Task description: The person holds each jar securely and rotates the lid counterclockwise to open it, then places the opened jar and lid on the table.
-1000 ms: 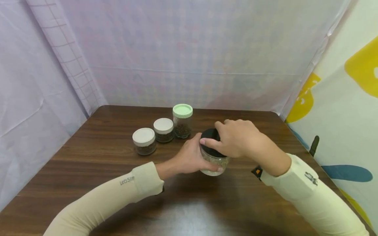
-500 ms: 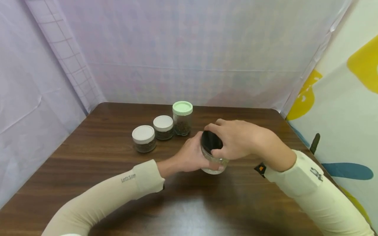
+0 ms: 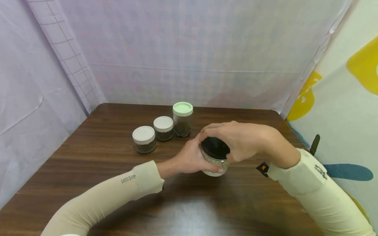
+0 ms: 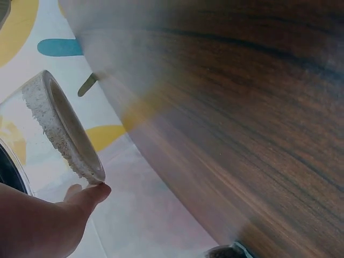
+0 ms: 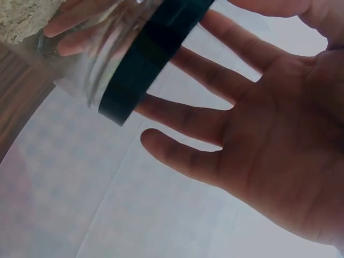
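A clear jar [image 3: 214,165] of pale, rice-like grains [image 5: 29,19] is lifted over the table, its underside visible in the left wrist view. My left hand [image 3: 192,157] grips the jar's body from the left, thumb along the near side. Across the black lid [image 3: 216,147] arches my right hand [image 3: 243,139], its fingers at the far left rim and its thumb at the near right rim. Seen from the right wrist, the lid [image 5: 156,59] sits on the jar mouth, between thumb and spread fingers; the little finger [image 5: 177,153] stands off it.
Two short jars with white lids, a left one [image 3: 143,139] and a middle one [image 3: 163,127], stand left of the hands. Behind them is a taller jar with a light green lid [image 3: 182,118]. Cloth hangs behind the brown wooden table [image 3: 97,147].
My right hand has turned about the lid: its thumb has gone from the left side to the near right rim, while its fingers have moved left. My left hand keeps its grip.
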The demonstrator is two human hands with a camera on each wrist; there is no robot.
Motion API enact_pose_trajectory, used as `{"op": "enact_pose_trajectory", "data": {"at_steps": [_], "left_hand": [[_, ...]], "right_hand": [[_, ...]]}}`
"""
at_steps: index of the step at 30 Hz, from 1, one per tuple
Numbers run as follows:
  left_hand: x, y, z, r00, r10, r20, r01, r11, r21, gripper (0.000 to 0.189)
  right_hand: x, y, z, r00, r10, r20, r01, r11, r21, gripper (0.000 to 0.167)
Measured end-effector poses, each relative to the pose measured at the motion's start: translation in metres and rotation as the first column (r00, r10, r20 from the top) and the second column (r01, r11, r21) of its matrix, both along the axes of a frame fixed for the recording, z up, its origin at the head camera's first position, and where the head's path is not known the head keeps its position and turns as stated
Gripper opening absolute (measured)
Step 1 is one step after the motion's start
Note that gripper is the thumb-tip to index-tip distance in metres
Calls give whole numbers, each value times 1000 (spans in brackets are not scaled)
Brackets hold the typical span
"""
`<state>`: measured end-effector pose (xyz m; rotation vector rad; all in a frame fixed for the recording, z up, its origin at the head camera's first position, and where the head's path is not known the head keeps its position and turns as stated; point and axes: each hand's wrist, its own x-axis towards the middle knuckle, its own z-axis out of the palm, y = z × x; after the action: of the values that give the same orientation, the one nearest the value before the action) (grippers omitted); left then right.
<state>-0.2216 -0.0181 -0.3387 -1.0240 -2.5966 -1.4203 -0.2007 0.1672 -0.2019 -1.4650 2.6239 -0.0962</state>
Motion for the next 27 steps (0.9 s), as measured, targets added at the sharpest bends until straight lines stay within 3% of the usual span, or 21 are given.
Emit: {"op": "enact_pose_trajectory", "data": {"at_steps": [4, 7, 9, 12, 14, 23, 27], "left_hand": [[0, 0, 1, 1000, -11, 16, 11, 1000, -6, 106], [0, 0, 1, 1000, -2, 28, 3, 1000, -19, 101], [1, 1, 1, 1000, 13, 26, -12, 999, -36, 99], [1, 1, 0, 999, 51, 19, -50, 998, -49, 97], [1, 1, 0, 998, 58, 16, -58, 997, -55, 97], [1, 2, 0, 998, 50, 30, -49, 998, -43, 97], [1, 3, 0, 998, 60, 26, -59, 998, -30, 96]], "right_hand": [[2, 2, 3, 999, -47, -15, 48, 999, 2, 75], [6, 0, 3, 976, -181, -121, 182, 983, -8, 73], [8, -4, 2, 928, -305, -216, 310, 951, -10, 79], [10, -10, -4, 835, -456, -308, 482, 876, 9, 89], [10, -13, -9, 803, -504, -317, 543, 839, 42, 91], [3, -17, -21, 767, -537, -351, 599, 796, 90, 96], [1, -17, -21, 781, -526, -336, 587, 802, 109, 93]]}}
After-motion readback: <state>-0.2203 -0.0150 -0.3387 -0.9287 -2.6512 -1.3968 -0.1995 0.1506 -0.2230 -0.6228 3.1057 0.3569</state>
